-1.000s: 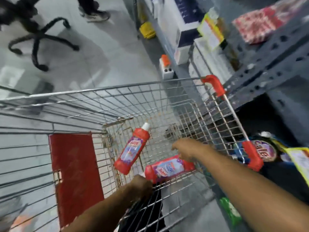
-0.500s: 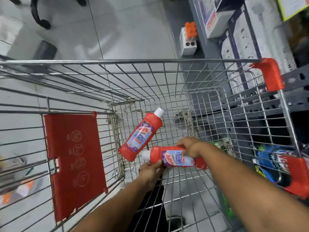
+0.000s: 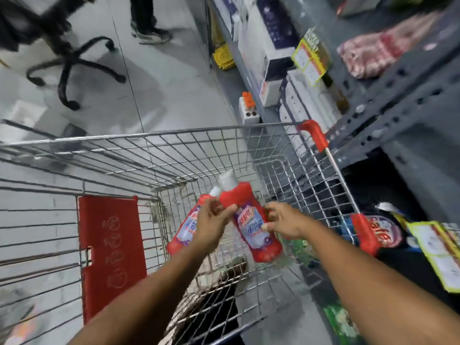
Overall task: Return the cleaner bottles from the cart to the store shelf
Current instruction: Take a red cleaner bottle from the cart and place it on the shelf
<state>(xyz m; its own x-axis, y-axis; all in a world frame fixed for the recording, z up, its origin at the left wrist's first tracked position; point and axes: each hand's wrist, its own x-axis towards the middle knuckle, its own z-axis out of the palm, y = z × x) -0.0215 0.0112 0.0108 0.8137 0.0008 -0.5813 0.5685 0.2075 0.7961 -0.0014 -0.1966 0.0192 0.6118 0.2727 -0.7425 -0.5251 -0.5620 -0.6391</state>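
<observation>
Both hands have lifted one red plastic cleaner bottle (image 3: 251, 220) off the mesh floor of the silver wire shopping cart (image 3: 174, 155), where it lay flat half a second ago; it now tilts up, white cap toward the cart's far edge, base toward the near right corner. Its purple-and-white label faces up. A second red cleaner bottle (image 3: 185, 230) lies just left, cap likewise pointing away. The left hand (image 3: 211, 225) pinches the raised bottle's neck; the right hand (image 3: 283, 224) curls around its body. Grey metal store shelving (image 3: 398, 100) stands right of the cart.
</observation>
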